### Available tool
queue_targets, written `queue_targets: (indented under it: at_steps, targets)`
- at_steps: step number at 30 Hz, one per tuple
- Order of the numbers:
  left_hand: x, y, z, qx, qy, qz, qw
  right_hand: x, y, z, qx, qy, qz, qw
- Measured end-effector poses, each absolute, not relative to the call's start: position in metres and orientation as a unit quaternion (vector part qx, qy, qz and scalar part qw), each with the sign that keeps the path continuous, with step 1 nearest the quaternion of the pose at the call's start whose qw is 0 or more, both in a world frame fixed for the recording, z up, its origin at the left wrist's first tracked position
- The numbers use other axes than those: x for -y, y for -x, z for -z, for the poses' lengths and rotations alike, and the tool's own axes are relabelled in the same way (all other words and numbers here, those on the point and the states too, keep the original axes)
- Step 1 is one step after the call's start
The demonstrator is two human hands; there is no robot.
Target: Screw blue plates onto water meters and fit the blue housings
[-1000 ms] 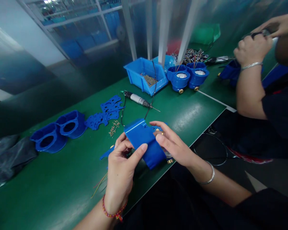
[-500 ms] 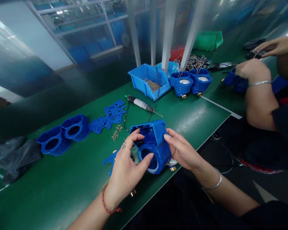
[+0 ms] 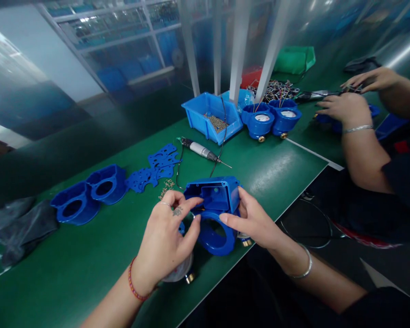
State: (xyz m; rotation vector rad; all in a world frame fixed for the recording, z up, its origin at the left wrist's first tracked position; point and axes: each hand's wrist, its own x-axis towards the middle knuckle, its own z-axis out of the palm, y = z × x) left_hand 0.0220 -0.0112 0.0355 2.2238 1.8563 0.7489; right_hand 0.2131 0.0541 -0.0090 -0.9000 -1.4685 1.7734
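A blue meter housing (image 3: 217, 243), with a box-shaped compartment above a round ring opening, is tilted towards me near the bench's front edge. My right hand (image 3: 251, 218) grips its right side, thumb on the front and fingers behind. My left hand (image 3: 167, 237) is at its left edge, index finger reaching over the compartment and thumb bent below; what lies between them is too small to make out. Under my left hand shows part of a round meter (image 3: 181, 273) with a brass fitting (image 3: 190, 278). Another brass fitting (image 3: 246, 242) sticks out behind the housing.
An electric screwdriver (image 3: 201, 149) lies beyond the housing, near loose screws (image 3: 166, 187) and flat blue plates (image 3: 162, 157). Two blue housings (image 3: 75, 207) stand left beside dark cloth (image 3: 23, 228). A blue screw bin (image 3: 208, 114) and finished-looking meters (image 3: 261, 120) stand behind. A co-worker's hands (image 3: 355, 109) work at right.
The housing has tipped so its compartment and ring face me more. My left hand has drawn left and its fingers have curled closer together; my right thumb has moved down onto the front.
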Motion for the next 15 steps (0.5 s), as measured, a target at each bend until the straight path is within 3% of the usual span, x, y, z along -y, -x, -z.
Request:
queue_targets:
  at_steps: [8, 15]
  targets:
    - [0.001, -0.008, -0.047, -0.639, -0.743, -0.078, 0.183, -0.053, -0.212, 0.01, 0.572, 0.355, -0.664, 0.327]
    - [-0.011, -0.014, -0.06, -0.648, -0.712, -0.064, 0.263, -0.054, -0.213, 0.01, 0.589, 0.358, -0.65, 0.319]
